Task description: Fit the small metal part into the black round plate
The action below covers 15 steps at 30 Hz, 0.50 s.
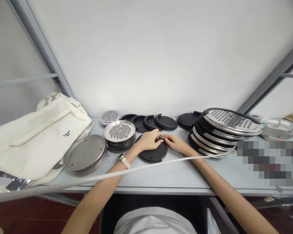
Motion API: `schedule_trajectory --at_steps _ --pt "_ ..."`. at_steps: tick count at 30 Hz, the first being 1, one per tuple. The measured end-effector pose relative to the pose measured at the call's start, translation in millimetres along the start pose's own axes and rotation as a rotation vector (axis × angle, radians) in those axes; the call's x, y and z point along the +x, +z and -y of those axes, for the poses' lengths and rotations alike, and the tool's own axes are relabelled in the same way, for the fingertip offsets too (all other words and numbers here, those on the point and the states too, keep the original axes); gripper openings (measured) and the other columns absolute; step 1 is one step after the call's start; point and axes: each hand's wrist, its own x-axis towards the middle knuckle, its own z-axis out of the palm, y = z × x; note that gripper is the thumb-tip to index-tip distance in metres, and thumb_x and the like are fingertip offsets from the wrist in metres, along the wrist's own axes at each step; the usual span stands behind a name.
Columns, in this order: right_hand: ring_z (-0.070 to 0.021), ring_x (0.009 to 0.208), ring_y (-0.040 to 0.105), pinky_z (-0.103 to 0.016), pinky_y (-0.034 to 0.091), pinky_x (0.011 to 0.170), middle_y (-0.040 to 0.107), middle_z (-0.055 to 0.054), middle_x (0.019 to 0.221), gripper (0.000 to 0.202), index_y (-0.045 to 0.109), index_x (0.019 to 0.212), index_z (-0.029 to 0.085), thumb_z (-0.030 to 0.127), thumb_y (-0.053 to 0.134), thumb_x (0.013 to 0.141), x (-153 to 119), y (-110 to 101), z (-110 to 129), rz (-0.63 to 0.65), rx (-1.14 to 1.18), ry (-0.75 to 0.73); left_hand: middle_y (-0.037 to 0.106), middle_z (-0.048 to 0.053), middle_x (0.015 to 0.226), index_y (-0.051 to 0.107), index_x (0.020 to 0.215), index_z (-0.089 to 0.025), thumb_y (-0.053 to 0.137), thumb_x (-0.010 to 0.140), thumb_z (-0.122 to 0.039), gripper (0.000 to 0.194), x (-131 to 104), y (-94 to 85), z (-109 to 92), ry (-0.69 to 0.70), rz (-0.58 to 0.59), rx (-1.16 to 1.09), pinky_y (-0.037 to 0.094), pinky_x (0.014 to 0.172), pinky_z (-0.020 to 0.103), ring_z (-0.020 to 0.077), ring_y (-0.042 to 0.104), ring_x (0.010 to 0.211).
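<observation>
A round black disc [153, 155] lies flat on the table in front of me. My left hand [149, 140], with a watch on the wrist, rests over its upper part, fingers bent and closed together. From the right, my right hand [175, 143] pinches at the disc's upper right edge. The fingertips of both hands meet around something small and pale, too small to name. To the left is a stack of round metal grater plates [120, 131], and nearer me are stacked plain metal discs [85, 152].
More black discs [166, 122] lie along the wall. A tall stack of black-rimmed perforated metal plates [230, 122] stands right of my hands. A cream bag [46, 136] fills the left end. A white cord [146, 165] crosses the view above my forearms.
</observation>
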Motion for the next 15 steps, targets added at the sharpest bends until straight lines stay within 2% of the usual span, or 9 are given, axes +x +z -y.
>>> schedule_trajectory --at_steps 8,15 --pt "-0.0176 0.066 0.055 -0.028 0.041 0.063 0.064 -0.006 0.073 0.039 0.062 0.080 0.014 0.037 0.033 0.093 -1.7 5.1 2.9 -0.044 -0.064 0.067 0.059 0.001 0.095 0.058 0.106 -0.023 0.048 0.089 -0.034 0.023 1.4 3.5 2.5 0.003 0.010 -0.011 0.046 0.068 0.027 0.0158 0.060 0.078" --pt "-0.0170 0.066 0.054 -0.028 0.040 0.063 0.063 -0.005 0.073 0.038 0.060 0.080 0.014 0.037 0.033 0.092 -2.0 4.8 3.3 -0.027 -0.063 0.070 0.059 0.001 0.096 0.058 0.107 -0.023 0.048 0.089 -0.034 0.024 1.8 4.3 3.4 0.006 0.010 -0.025 0.046 0.069 0.027 0.0159 0.060 0.078"
